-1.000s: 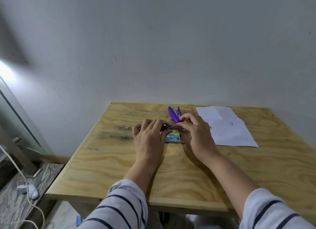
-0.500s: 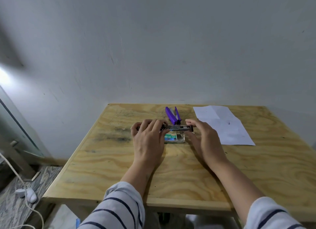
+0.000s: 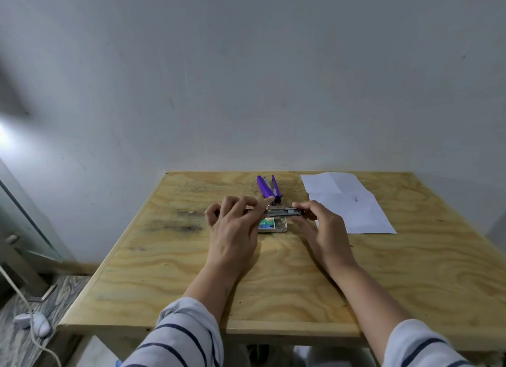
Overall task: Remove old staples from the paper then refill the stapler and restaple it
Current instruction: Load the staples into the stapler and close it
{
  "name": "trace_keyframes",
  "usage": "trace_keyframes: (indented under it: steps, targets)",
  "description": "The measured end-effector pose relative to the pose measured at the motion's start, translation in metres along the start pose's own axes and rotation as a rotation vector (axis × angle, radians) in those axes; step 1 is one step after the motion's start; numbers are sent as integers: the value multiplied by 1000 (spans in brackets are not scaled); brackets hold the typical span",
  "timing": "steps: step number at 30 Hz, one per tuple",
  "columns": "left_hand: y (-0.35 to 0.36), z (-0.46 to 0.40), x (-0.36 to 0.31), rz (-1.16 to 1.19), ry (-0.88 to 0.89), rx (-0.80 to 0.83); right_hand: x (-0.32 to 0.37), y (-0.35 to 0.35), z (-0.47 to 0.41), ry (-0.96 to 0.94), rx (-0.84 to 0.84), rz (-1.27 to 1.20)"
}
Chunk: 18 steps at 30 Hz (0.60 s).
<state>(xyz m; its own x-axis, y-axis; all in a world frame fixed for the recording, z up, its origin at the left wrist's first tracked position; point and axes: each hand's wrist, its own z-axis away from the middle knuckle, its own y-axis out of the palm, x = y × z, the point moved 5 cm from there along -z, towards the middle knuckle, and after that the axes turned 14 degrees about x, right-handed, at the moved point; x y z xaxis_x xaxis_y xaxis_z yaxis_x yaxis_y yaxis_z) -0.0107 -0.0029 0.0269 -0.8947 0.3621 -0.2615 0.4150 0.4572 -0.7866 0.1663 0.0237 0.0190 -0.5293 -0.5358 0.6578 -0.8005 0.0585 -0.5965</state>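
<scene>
A dark metal stapler (image 3: 284, 211) is held level just above the wooden table (image 3: 273, 279), opened out long between both hands. My right hand (image 3: 320, 227) pinches its right end. My left hand (image 3: 232, 227) holds its left end, with the index finger raised toward the back. A small green and blue staple box (image 3: 273, 226) lies on the table right under the stapler, partly hidden by my left hand. A purple stapler-like tool (image 3: 267, 187) lies behind my hands. The white paper (image 3: 347, 202) lies flat to the right.
The table stands against a grey wall (image 3: 246, 79). On the floor at the left lie a white cable and a small white device (image 3: 35, 323). A glass panel (image 3: 24, 216) leans at the far left. Striped sleeves cover my forearms near the table's front edge.
My hands have moved apart, the right one going right, and the dark stapler now shows stretched out between them. My left index finger has lifted.
</scene>
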Motion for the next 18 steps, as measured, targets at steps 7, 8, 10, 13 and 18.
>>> trace_keyframes:
  steps: [7, 8, 10, 13, 18]
  targets:
    - [11, -3, -5, -86, -89, 263, 3, 1, 1, -72, -2, 111]
    - [12, -3, -5, -102, -86, 267, 4, 2, 1, -80, 3, 135]
    - [11, -2, -5, -92, -90, 248, 4, 3, 1, -83, 10, 146]
    - [8, -1, -3, 3, -107, 188, 3, 4, 1, -48, 21, 106]
    - [5, 0, -2, 57, -144, 152, 7, 9, -1, 9, 74, 79]
